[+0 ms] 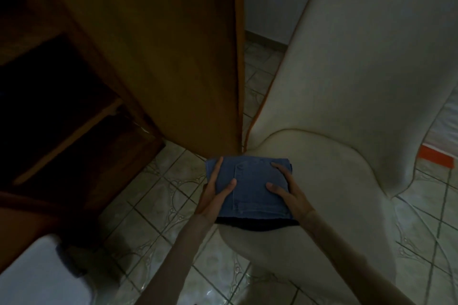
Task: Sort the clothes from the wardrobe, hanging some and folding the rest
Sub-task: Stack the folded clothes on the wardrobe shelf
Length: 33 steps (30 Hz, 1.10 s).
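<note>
Holding a folded square of blue denim clothing (250,187) between both hands, the person has it over the near edge of a cream upholstered chair seat (347,168), with a dark garment (257,225) showing beneath it. The left hand (218,193) grips the left side, thumb on top; the right hand (285,188) grips the right side likewise. This looks like the folding step's end: next, set the bundle flat and let go, probably reaching toward the brown wooden wardrobe (148,57) for another piece.

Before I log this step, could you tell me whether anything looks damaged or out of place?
The wardrobe shelf edge looks chipped, showing pale marks. Otherwise both hands hold the folded denim squarely over the chair seat.
</note>
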{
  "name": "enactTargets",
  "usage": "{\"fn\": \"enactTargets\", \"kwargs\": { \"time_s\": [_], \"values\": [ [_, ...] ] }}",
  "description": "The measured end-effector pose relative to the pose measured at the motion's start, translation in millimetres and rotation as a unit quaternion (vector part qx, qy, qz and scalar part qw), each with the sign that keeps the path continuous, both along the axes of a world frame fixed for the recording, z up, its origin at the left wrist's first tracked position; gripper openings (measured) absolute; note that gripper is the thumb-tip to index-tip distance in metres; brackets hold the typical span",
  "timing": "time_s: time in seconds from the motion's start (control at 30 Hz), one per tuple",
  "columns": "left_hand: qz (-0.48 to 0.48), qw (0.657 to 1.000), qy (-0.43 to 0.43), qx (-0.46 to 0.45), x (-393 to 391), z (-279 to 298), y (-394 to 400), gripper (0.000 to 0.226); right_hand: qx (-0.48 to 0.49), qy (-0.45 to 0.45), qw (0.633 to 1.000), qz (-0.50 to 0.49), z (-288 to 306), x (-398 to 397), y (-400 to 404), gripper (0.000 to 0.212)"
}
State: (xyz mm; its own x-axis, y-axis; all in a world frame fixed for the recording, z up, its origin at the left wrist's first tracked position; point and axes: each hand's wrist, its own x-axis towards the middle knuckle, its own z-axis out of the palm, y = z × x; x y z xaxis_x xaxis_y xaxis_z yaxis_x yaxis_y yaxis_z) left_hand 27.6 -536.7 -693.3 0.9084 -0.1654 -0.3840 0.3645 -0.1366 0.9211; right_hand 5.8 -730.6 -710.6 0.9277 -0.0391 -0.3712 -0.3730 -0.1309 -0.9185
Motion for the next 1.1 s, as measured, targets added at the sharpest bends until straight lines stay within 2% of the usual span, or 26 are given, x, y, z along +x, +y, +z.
{"fn": "enactTargets", "kwargs": {
  "time_s": [0.17,0.3,0.37,0.53,0.67,0.9,1.1],
  "values": [
    [0.066,0.997,-0.041,0.016,1.9,63.4,72.9,0.06,0.04,-0.03,0.997,0.052,55.0,26.3,74.4,0.048],
    [0.099,0.991,-0.084,0.034,6.3,125.7,138.3,0.06,0.042,-0.057,0.993,0.097,114.2,48.1,138.5,0.062],
    [0.108,0.986,-0.111,0.055,11.4,161.7,171.7,0.06,0.056,-0.071,0.99,0.107,150.2,59.8,172.0,0.058],
    [0.126,0.979,-0.155,0.037,30.5,260.4,249.8,0.053,0.082,-0.12,0.981,0.128,254.4,89.7,251.3,0.061],
    [0.141,0.966,-0.214,0.042,55.2,344.1,302.8,0.055,0.088,-0.187,0.97,0.128,339.1,118.1,305.4,0.055],
    [0.169,0.931,-0.318,0.052,92.0,465.4,360.5,0.058,0.083,-0.308,0.937,0.141,471.2,163.5,364.5,0.047],
    [0.19,0.904,-0.378,0.068,134.3,534.6,375.6,0.057,0.058,-0.347,0.925,0.147,543.8,210.0,380.0,0.044]
  ]
}}
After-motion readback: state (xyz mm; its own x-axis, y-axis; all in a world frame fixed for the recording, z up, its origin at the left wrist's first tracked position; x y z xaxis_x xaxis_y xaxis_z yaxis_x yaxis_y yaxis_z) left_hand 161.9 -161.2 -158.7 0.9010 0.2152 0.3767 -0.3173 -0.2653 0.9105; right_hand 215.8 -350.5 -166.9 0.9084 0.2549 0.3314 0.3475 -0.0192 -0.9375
